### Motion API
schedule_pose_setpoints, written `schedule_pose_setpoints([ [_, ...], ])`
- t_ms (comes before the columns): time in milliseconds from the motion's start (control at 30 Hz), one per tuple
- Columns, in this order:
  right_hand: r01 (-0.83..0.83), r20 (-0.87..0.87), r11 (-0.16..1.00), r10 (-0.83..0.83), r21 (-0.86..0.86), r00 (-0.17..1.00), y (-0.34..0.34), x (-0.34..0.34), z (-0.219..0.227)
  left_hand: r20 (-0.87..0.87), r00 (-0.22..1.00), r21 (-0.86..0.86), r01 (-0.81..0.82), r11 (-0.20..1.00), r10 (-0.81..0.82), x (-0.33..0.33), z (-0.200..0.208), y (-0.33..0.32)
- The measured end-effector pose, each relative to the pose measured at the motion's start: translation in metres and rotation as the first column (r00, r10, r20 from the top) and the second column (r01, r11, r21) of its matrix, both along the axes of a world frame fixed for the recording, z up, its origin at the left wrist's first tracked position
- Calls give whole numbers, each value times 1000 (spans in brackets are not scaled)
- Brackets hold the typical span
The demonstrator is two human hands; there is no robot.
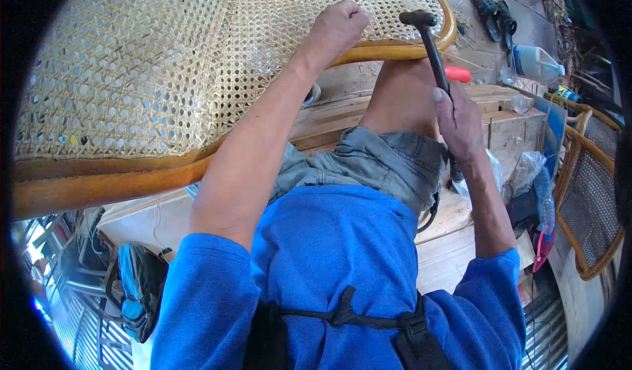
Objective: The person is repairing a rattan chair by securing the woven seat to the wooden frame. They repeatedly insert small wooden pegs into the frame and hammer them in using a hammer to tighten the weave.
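Observation:
A woven cane panel (151,60) stretches across the upper left, bordered by a curved, varnished wooden frame (382,52). My left hand (337,31) is just over the webbing close to the frame's bend. Its fingers are curled together, and whatever they pinch, if anything, is hidden. My right hand (461,123) grips a hammer (431,47) by its dark handle. The hammer stands head up, raised to the right of the frame's corner, and its head does not touch the wood.
Wooden planks (447,238) lie beneath me. On the right are a red handle-like object (458,74), a white-and-blue jug (536,62), plastic bags (523,172), and another cane-and-wood piece (589,192). Black sandals (487,14) lie at the upper right; a blue-and-black bag (135,291) sits lower left.

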State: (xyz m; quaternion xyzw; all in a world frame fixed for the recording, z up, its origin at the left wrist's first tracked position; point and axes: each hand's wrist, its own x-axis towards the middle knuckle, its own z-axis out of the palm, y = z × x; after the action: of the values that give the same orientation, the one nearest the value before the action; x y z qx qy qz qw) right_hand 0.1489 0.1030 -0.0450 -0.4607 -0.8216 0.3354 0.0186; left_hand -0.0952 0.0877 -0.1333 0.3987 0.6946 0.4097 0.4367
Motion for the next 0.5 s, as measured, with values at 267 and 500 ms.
schedule_pose_setpoints([
  [267,-9,17,1000,9,-7,1000,8,-9,-7,38,998,55,-46,997,44,-1,0,-2],
  [500,23,201,997,-7,-79,980,14,-12,-6,-68,997,-6,33,999,-34,-2,1,1],
])
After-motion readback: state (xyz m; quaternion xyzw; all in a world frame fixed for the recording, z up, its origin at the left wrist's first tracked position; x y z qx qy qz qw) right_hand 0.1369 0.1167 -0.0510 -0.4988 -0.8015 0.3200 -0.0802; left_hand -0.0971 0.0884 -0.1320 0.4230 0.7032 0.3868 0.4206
